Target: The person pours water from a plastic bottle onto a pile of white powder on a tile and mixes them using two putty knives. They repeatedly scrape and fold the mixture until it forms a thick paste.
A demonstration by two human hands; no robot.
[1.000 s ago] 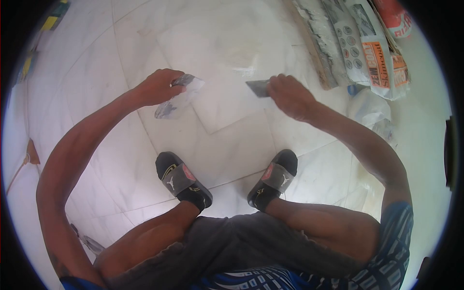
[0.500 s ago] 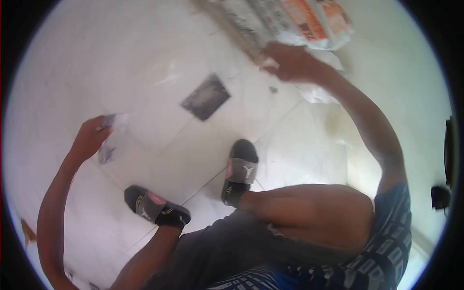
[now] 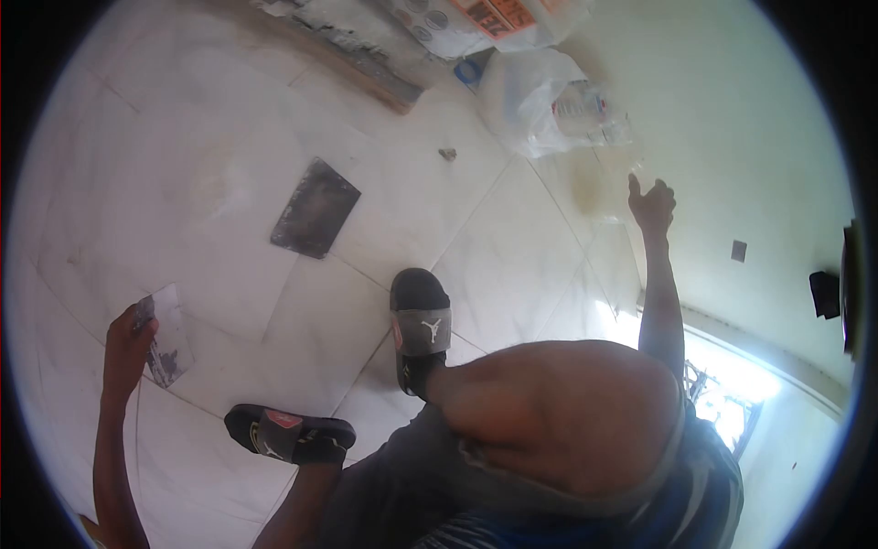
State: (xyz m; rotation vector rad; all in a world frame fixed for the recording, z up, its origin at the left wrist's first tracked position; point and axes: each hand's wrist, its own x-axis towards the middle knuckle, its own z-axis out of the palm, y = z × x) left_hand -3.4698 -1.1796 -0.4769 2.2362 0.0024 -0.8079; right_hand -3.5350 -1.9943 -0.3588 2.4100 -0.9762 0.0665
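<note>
At the left, my left hand (image 3: 128,343) is closed around the dark handle of a flat trowel (image 3: 172,329). Grey smears mark its pale rectangular blade, which overlaps the tiled floor in this view. My right hand (image 3: 652,206) is stretched out at the right, thumb and fingers apart, with nothing visible in it. Just above it lies a white plastic bag (image 3: 521,105) with a clear bottle (image 3: 581,107) in or on it. A dark, dirty square plate (image 3: 316,209) rests on the floor between my hands, beyond my sandalled feet.
A long wooden plank (image 3: 389,87) lies at the top, beside a printed orange-and-white sack (image 3: 494,18). One small brown lump (image 3: 447,155) is on the tiles. The pale wall (image 3: 732,165) rises at the right, near a bright opening (image 3: 732,389) at the lower right.
My right hand has moved away from the plank's end, toward the right and down, its fingers now spread. My left hand has moved down and left with the trowel. The view has shifted right.
</note>
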